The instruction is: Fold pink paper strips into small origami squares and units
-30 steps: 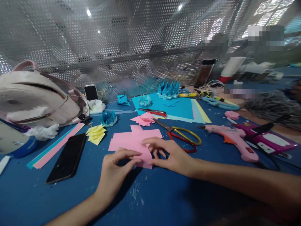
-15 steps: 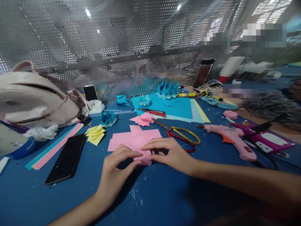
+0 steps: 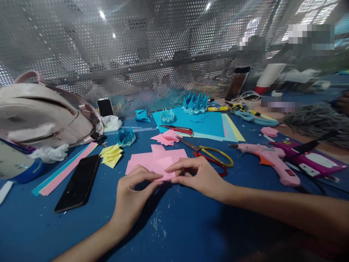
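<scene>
Folding looks barely begun, I judge: my left hand [image 3: 133,189] and right hand [image 3: 197,176] both pinch the pink paper [image 3: 156,162] between them, near edge turned over; finished blue flowers [image 3: 195,103] sit beyond.

Pink paper square [image 3: 163,168], part-folded, flat on blue table, near edge pinched.

No lettering is legible anywhere; the yellow glue stick [image 3: 217,108] perhaps carries print, but it is too blurred to read.
</scene>
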`<state>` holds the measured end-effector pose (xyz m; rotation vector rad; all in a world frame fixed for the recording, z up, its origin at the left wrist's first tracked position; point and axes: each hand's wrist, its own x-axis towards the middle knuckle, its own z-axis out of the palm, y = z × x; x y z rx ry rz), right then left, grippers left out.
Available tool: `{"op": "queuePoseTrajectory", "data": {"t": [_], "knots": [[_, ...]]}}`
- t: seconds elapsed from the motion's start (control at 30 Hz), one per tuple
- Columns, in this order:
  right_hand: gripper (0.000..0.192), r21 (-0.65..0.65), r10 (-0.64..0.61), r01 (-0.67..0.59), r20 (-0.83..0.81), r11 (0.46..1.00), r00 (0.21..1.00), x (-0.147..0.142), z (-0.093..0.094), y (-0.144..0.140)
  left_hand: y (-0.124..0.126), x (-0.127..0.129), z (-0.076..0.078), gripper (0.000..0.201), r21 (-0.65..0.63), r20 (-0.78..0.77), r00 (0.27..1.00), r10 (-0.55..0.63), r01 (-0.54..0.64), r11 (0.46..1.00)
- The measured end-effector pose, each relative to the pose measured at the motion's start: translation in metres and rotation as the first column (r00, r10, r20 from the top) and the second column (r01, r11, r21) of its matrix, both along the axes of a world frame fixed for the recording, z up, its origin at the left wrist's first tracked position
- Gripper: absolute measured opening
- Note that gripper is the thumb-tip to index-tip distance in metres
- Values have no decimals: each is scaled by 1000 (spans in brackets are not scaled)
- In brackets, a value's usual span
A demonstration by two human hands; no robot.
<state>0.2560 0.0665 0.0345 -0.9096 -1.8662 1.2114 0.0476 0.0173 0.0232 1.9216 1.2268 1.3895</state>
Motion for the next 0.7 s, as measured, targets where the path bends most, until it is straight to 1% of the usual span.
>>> {"op": "queuePoseTrajectory", "data": {"t": [0.07,0.13,0.2,0.27,0.33,0.37,0.43,0.5,0.53,0.6,0.63,0.7], "knots": [[20,42,-8,8,6,999,1000,0,-2,1,1,0,1,8,27,-16,1000,-3,3,1000],[17,121,4,-6,16,993,1000,0,-4,2,0,0,2,7,69,-50,999,-11,15,998],[17,234,52,-58,32,970,998,1,-7,4,-1,0,3,8,104,-91,996,-24,34,994],[21,328,107,-123,68,937,992,3,-9,5,-3,1,3,12,127,-136,990,-48,65,990],[22,370,116,-156,129,916,985,4,-11,4,-4,3,3,18,152,-181,980,-79,108,983],[20,374,102,-156,160,914,982,5,-11,3,-4,3,3,22,161,-196,976,-97,129,978],[16,354,80,-141,181,925,980,5,-10,2,-4,4,2,28,172,-184,977,-105,137,976],[20,283,96,-132,136,950,986,4,-8,2,-3,6,2,35,131,-116,992,-55,70,989],[25,228,110,-130,96,965,989,3,-7,2,-3,6,1,38,84,-64,998,-22,28,996],[34,98,119,-121,17,988,993,1,-4,3,-1,8,0,42,-72,51,999,16,-12,997],[37,36,115,-114,-10,993,993,0,-3,4,0,10,0,39,-168,105,994,10,8,986],[41,-74,112,-115,-35,991,993,-2,-2,5,2,12,-1,22,-338,198,980,-19,86,937]]}}
